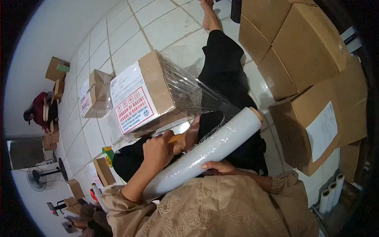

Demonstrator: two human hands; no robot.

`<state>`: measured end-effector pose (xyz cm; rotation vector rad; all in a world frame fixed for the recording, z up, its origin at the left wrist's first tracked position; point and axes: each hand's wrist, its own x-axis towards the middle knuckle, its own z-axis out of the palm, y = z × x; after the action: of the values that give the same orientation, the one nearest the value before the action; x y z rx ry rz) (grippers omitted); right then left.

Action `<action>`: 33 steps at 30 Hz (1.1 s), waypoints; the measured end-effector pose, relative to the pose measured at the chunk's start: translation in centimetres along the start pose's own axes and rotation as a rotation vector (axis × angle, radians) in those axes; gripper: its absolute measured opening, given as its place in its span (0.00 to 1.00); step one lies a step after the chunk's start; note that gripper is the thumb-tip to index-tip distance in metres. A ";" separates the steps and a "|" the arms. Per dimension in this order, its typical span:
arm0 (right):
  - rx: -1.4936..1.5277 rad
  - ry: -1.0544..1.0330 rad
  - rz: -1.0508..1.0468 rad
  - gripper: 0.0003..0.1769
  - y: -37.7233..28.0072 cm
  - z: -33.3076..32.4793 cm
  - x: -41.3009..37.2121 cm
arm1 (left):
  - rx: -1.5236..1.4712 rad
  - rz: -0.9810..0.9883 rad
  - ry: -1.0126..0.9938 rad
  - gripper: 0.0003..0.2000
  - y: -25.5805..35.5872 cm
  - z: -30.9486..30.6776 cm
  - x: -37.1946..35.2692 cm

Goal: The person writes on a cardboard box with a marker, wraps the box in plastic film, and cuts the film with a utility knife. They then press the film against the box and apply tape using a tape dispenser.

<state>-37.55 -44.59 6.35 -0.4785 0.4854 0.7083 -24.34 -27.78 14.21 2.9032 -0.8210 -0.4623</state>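
Note:
My left hand (156, 152) is closed around a slim orange-yellow tool (176, 138), its kind partly hidden by the fingers. A large roll of clear stretch film (205, 152) lies slanted across my lap. My right hand (221, 167) grips its lower side, thumb on top and the other fingers hidden. From the roll, a gathered, wrinkled strip of film (209, 94) runs to a cardboard box (156, 85) on the floor in front of me. Film covers this box, which bears a white label with red print (132, 96).
A smaller wrapped box (94, 94) stands left of the labelled one. Large cartons (300, 51) line the right, with film rolls (331, 193) below. A green-yellow tape dispenser (108, 155) sits by my knee. Farther left are a person in dark red (40, 108) and a fan (37, 177).

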 end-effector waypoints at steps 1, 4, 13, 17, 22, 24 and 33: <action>-0.006 -0.042 -0.059 0.37 0.0 0.1 0.1 | 0.006 -0.004 -0.002 0.17 0.1 -0.5 0.0; -0.052 0.047 0.004 0.37 1.7 -1.6 1.0 | -0.265 0.121 0.249 0.14 3.8 -2.5 0.8; -0.018 0.055 -0.201 0.34 1.2 -0.2 -1.2 | -0.032 0.180 0.204 0.15 4.8 2.5 3.9; 0.073 -0.012 -0.155 0.33 1.0 0.0 -1.5 | -0.227 -0.057 0.170 0.13 -1.4 1.1 -2.8; -0.194 -0.023 -0.417 0.31 1.3 -1.3 -0.7 | -0.899 -0.159 0.331 0.14 -5.9 1.2 -9.1; -0.301 0.001 -0.487 0.30 1.4 -2.7 -0.8 | -1.220 -0.196 0.454 0.19 -5.9 1.4 -10.6; -0.696 -0.430 -1.305 0.63 -9.5 0.7 -11.5 | -1.527 -0.290 0.955 0.21 -9.4 2.6 -13.9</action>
<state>-38.27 -56.16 15.80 -1.0990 -0.5280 -0.3381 -31.72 -12.47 13.79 1.4184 0.1607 0.2563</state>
